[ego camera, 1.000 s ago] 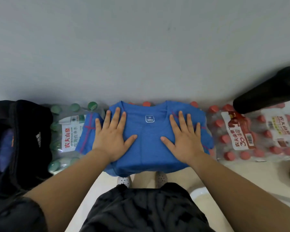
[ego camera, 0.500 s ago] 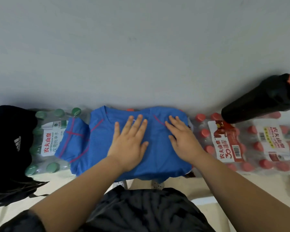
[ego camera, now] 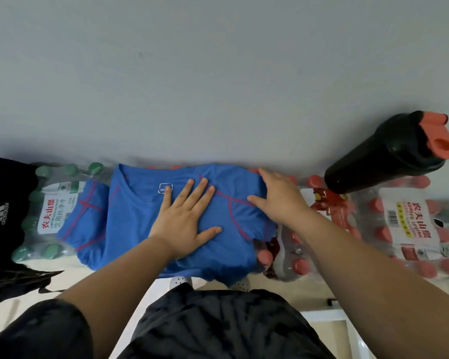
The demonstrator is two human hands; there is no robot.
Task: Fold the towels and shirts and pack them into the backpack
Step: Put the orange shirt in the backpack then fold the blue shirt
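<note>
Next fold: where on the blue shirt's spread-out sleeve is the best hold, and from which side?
Probably pinch the sleeve at its outer hem, coming from the person's left: it lies flat, sticking out past the shirt body over the green-capped bottles.

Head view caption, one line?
Left hand flat on blue shirt, right hand on its right edge, atop bottled-water packs.

The pale beige floor (ego camera: 283, 288) carries a row of shrink-wrapped water-bottle packs against a grey wall (ego camera: 218, 86). A green-capped pack with a white label (ego camera: 55, 211) sits at 9 o'clock, and red-capped packs (ego camera: 405, 224) run from the centre to 3 o'clock. A blue short-sleeved shirt with pink seams (ego camera: 132, 218) lies across the middle of the row, overlapping both kinds. A black shaker bottle with a coral lid (ego camera: 381, 161) stands on the red-capped packs at 2 o'clock.
</note>
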